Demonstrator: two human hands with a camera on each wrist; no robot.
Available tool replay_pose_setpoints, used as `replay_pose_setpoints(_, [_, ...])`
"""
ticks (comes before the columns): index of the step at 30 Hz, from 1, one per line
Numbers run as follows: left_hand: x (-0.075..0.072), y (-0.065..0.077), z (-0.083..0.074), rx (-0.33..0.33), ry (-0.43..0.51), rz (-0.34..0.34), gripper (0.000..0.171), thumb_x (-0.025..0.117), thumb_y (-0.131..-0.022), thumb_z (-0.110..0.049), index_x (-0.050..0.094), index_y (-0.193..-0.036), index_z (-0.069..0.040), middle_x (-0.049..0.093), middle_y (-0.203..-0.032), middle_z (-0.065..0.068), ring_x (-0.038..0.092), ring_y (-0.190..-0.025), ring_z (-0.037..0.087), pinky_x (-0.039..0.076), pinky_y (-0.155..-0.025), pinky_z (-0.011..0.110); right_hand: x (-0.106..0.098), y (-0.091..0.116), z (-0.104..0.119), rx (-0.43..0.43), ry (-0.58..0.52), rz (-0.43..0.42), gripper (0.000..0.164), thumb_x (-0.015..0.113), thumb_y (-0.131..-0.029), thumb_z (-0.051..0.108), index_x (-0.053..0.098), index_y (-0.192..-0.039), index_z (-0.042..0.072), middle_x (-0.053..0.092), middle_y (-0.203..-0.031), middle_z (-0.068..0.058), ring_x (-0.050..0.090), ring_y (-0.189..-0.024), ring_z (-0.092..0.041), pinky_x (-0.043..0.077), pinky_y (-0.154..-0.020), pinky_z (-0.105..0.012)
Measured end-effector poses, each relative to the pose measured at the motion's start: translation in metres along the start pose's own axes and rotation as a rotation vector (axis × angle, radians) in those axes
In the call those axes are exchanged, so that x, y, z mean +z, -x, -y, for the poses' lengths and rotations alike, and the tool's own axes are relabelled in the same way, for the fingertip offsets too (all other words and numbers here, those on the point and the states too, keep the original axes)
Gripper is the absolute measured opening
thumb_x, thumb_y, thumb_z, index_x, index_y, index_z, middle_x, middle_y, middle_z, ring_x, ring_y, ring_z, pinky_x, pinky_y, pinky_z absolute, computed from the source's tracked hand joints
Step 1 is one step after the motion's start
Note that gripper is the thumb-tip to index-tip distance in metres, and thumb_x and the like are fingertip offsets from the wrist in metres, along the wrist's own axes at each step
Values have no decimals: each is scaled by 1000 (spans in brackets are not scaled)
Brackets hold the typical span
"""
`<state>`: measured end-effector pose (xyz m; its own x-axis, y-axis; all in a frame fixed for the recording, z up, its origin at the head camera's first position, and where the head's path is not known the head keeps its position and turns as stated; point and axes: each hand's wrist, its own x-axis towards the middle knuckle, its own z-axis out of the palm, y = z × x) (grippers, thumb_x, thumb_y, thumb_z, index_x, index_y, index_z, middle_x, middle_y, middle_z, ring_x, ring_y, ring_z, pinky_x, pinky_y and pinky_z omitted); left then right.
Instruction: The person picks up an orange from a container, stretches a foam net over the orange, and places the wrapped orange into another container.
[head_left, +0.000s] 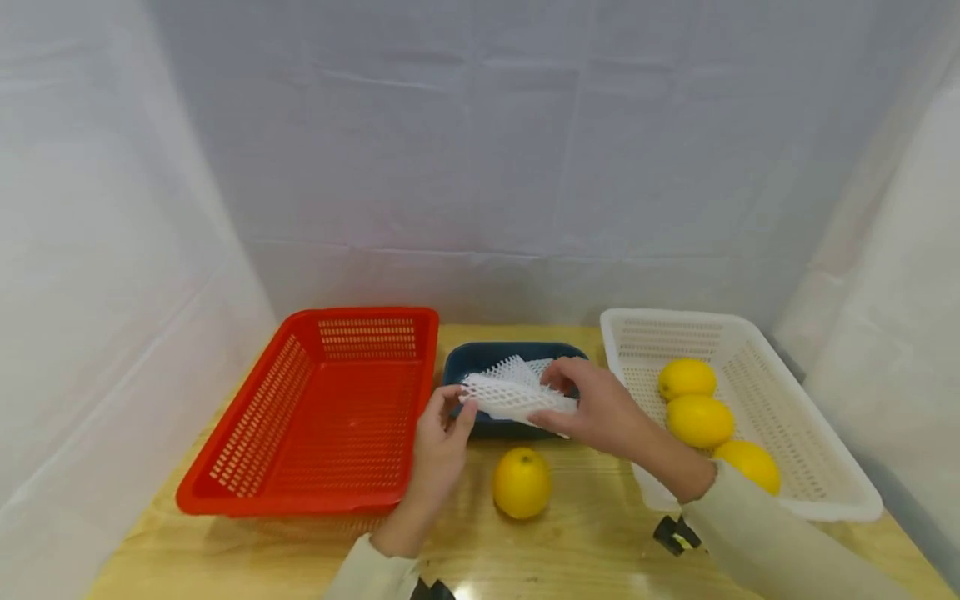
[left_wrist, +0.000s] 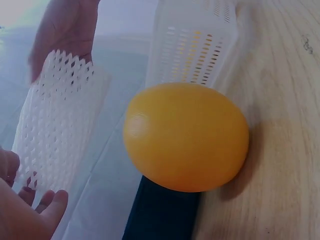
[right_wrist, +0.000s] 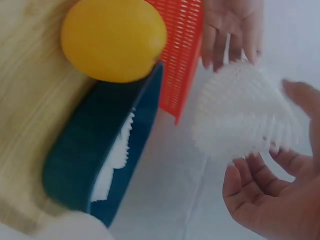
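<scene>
Both hands hold a white foam fruit net [head_left: 517, 402] stretched sideways over a dark blue bin [head_left: 495, 430]. At the net's left end, the left hand [head_left: 441, 437] pinches it between thumb and fingers. The right hand [head_left: 600, 407] grips the right end, its thumb on the near side and fingers on the far side. In the right wrist view the net [right_wrist: 240, 115] sits between that hand's spread thumb and curled fingers. More white foam netting [right_wrist: 117, 150] lies inside the bin. A round yellow fruit [head_left: 522, 483] rests on the table in front of the bin, between the forearms.
On the left stands a red plastic basket [head_left: 352, 417] with nothing in it. A white basket [head_left: 810, 450] on the right holds several yellow fruits [head_left: 701, 421]; the right forearm passes over its near left corner. White sheeting [head_left: 480, 167] encloses the wooden table [head_left: 585, 533] at the back and sides.
</scene>
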<state>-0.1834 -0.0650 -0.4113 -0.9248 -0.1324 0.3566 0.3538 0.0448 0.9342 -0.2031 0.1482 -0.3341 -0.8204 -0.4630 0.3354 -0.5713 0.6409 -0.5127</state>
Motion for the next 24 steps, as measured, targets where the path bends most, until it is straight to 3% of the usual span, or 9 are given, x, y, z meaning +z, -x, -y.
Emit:
replay_pose_setpoints(3, [-3, 1, -7, -60, 70, 47, 23, 57, -97, -5, 52, -115, 7, 58, -113, 18, 57, -110, 27, 49, -96, 35, -11, -1, 3, 20, -42, -25, 33, 71, -89, 33, 62, -109, 9, 63, -98, -3, 56, -88, -18, 51, -74, -32])
replay_pose_setpoints(6, [-7, 1, -13, -139, 205, 127, 20, 54, -98, -2, 49, -115, 6, 55, -111, 15, 58, -104, 23, 51, -94, 38, -19, -4, 4, 62, -177, -20, 29, 56, -99, 30, 60, -117, 7, 64, -105, -6, 58, -94, -22, 52, -80, -35])
replay_pose_setpoints(10, [-13, 4, -18, -233, 362, 254, 13, 51, -99, -3, 47, -112, -2, 56, -107, 7, 59, -99, 16, 52, -92, 36, -13, -9, 6, 92, -479, 102, 39, 38, -106, 28, 51, -130, -1, 59, -121, -20, 57, -109, -31, 50, -92, -44])
replay_pose_setpoints(12, [-16, 5, -20, -274, 401, 321, 10, 50, -101, -6, 47, -110, -7, 57, -104, 4, 59, -96, 14, 52, -90, 32, -6, -9, 7, 93, -623, 174, 43, 35, -107, 26, 46, -133, -6, 56, -124, -26, 55, -113, -34, 48, -95, -47])
replay_pose_setpoints(14, [-19, 6, -20, -313, 412, 372, 9, 48, -102, -8, 46, -110, -12, 58, -102, 1, 59, -93, 13, 53, -85, 28, 3, -8, 9, 112, -701, 213, 43, 37, -106, 24, 44, -134, -7, 58, -119, -25, 57, -110, -31, 49, -95, -43])
replay_pose_setpoints(19, [-21, 6, -18, -361, 414, 407, 13, 47, -101, -3, 46, -110, -13, 60, -104, 2, 59, -93, 13, 52, -78, 22, 18, -4, 10, 154, -874, 211, 26, 43, -99, 9, 46, -120, -6, 58, -103, -9, 57, -96, -18, 51, -86, -27])
replay_pose_setpoints(24, [-21, 8, -16, -361, 408, 410, 22, 52, -94, 5, 46, -111, -8, 62, -107, 3, 60, -96, 13, 53, -81, 24, 27, 1, 6, 111, -996, 235, 12, 41, -92, -2, 48, -98, 5, 51, -97, -6, 52, -88, -17, 49, -79, -23])
